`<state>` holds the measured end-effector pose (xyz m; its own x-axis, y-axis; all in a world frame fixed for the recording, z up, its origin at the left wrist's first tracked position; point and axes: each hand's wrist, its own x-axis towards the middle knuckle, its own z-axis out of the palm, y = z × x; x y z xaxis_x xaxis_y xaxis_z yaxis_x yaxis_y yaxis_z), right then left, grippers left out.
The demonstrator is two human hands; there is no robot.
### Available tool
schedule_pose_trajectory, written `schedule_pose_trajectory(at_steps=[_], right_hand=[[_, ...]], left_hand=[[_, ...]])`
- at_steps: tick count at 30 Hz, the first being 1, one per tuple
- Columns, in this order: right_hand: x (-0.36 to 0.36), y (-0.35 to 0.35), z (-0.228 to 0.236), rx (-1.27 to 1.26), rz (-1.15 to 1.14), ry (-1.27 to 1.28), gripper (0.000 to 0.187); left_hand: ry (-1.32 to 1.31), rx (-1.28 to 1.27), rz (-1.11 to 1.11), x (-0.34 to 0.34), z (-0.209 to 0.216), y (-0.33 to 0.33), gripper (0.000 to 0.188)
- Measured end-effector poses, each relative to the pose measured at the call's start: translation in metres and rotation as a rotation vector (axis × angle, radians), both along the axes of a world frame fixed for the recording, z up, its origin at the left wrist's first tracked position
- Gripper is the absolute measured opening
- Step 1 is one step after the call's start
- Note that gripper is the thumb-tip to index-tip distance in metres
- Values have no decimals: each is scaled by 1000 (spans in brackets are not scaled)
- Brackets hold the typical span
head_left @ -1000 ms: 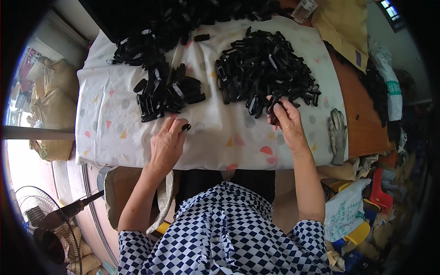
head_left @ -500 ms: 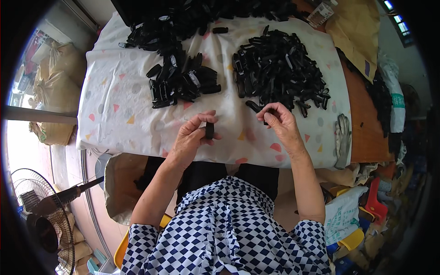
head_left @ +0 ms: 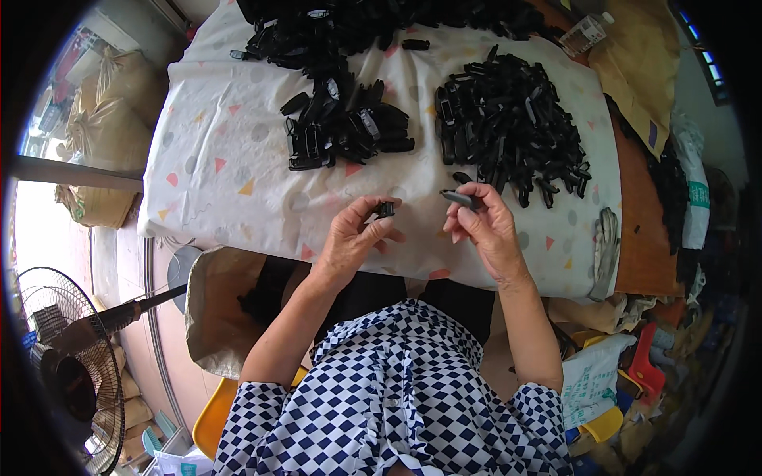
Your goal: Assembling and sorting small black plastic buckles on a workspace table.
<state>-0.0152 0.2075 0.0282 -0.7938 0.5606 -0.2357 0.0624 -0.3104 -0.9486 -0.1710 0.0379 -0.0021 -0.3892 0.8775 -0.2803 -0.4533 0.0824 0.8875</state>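
Observation:
My left hand (head_left: 354,239) is closed, with a small black plastic part (head_left: 385,209) between thumb and fingers; a hollow, frame-like end of it shows. To its right, my right hand (head_left: 494,236) pinches a slim, elongated black plastic piece (head_left: 459,198), its narrow tip pointing left. The two parts are apart, both above the near side of the cloth. Beyond my right hand spreads a large heap of black plastic pieces (head_left: 516,127). A smaller pile of black frame-like parts (head_left: 349,131) sits beyond my left hand.
A patterned white cloth (head_left: 230,210) covers the table. More black parts (head_left: 357,36) lie along the far side. A grey glove (head_left: 605,250) rests at the right edge, and a plastic bottle (head_left: 586,33) at the far right. A fan (head_left: 75,373) stands at lower left.
My right hand has brought a slim black piece away from the heap's near edge. My left hand has turned its part so a different side shows. The whole view has shifted slightly.

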Motion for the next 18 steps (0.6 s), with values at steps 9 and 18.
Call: schedule_pose_trajectory(at_steps=[9,18], right_hand=[[-4,-24,2,-264,147,123,19],[7,-22,-7,-343,215,3,25]], left_hand=[[523,4,1,11,-7,-4,29],[775,20,-26,21,5,1,31]])
